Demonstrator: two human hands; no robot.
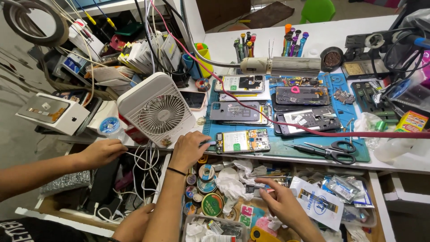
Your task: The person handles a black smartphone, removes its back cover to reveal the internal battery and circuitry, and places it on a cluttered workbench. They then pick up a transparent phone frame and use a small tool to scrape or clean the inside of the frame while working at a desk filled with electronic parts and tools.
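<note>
A cluttered white bench [313, 31] carries a blue mat [363, 156] spread with opened phones, and a drawer [374, 197] full of small parts stands pulled out below its near edge. The left hand's fingers [202, 140] are curled together at the mat's near left corner, touching the left end of an open phone [244, 141]. I cannot tell whether they pinch anything there. The left hand [190, 150] wears a dark band at the wrist and sits just right of a white fan [156, 110]. The phone lies flat with its insides up and its long axis running left to right, stretching rightward from those fingertips. The right hand [280, 201] is well apart from it, near and to the right, over the drawer. Its index finger [264, 181] is stretched out toward the left, the thumb is spread and the other fingers are bent, and it holds nothing. It hovers by crumpled tissue [233, 183], with tape rolls [207, 172] further left. The left hand is the nearer one to the phone. Scissors [333, 151] lie on the mat to the phone's right. At far left, a co-worker's hand [101, 152] rests above a tangle of cables [143, 163].
</note>
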